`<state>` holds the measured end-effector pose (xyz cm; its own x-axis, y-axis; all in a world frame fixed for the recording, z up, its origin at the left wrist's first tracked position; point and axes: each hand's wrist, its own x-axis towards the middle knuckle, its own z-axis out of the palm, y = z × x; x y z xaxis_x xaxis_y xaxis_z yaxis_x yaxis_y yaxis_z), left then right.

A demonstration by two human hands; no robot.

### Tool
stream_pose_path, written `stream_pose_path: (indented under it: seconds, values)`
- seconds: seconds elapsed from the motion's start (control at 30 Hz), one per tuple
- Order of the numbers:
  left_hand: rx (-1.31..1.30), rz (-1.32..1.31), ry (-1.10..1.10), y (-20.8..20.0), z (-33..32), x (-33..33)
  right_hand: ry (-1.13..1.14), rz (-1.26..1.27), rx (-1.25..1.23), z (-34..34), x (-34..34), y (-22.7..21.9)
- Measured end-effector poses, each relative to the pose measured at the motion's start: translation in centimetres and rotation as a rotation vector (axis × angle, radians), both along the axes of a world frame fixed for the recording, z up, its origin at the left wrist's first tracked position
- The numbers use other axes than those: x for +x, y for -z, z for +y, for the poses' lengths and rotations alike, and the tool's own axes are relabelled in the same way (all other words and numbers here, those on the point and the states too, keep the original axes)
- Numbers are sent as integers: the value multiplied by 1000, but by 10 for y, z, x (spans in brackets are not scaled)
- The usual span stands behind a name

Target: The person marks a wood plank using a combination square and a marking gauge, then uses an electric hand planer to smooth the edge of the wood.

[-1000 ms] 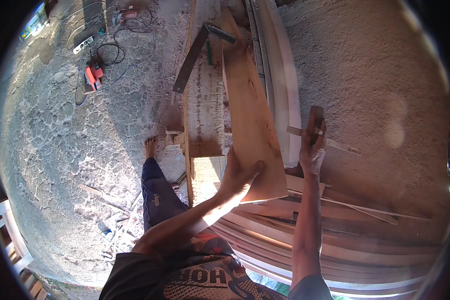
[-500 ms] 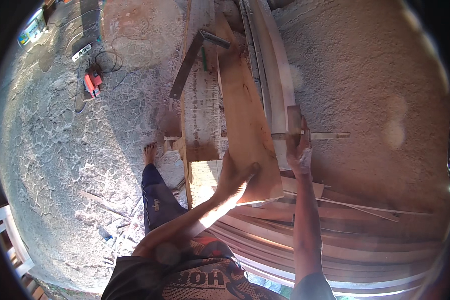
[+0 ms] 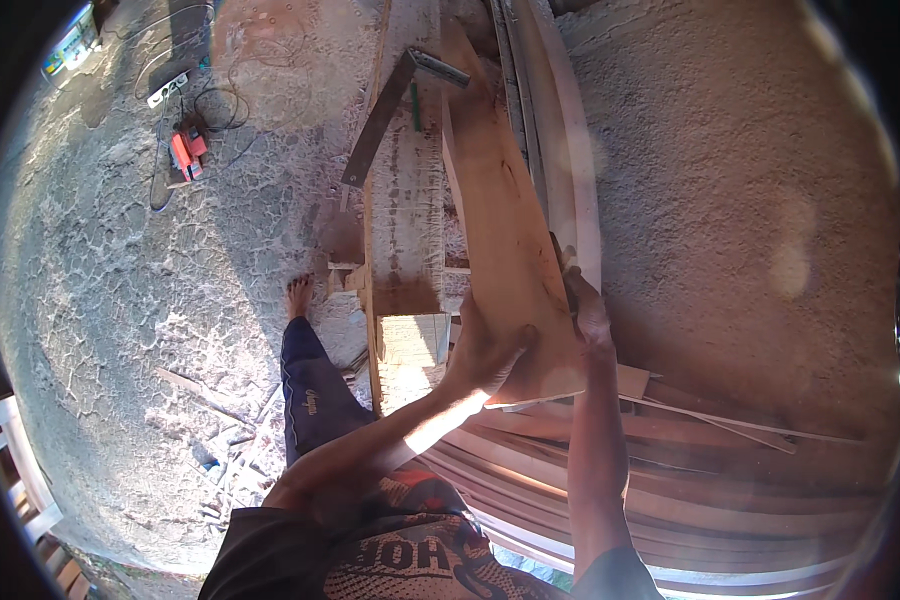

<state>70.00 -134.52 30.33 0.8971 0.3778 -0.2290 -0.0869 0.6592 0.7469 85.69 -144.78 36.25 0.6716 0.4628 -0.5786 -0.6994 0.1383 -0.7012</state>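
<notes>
A long wooden plank (image 3: 500,210) is tilted on edge, its near end in my left hand (image 3: 478,350), with the thumb over the face and the fingers behind. My right hand (image 3: 588,312) is closed at the plank's right edge, around a wooden marking gauge (image 3: 558,248). Most of the gauge is hidden by the plank and my fingers. Left of the plank runs a thick timber beam (image 3: 402,220). A metal try square (image 3: 382,118) and a green pencil (image 3: 416,108) lie across its far part.
Long boards (image 3: 730,490) are stacked low at the near right. More strips (image 3: 570,130) run beyond the plank. On the left floor are a red power tool (image 3: 187,153), a power strip (image 3: 168,90) and wood scraps (image 3: 225,440). My bare foot (image 3: 300,296) stands beside the beam.
My right hand has brought the marking gauge leftward from the open side against the plank's right edge. The plank's near end has shifted slightly right with my left hand still gripping it.
</notes>
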Motion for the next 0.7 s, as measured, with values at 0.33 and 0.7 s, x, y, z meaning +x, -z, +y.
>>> stream_pose_path:
  seconds: [0.33, 0.7]
  values:
    - [-47, 13, 56, -3, 1, -4, -131, -67, -42, -8, 9, 0]
    - [-92, -26, 14, 1, -3, -3, -145, -64, -54, -9, 9, 4]
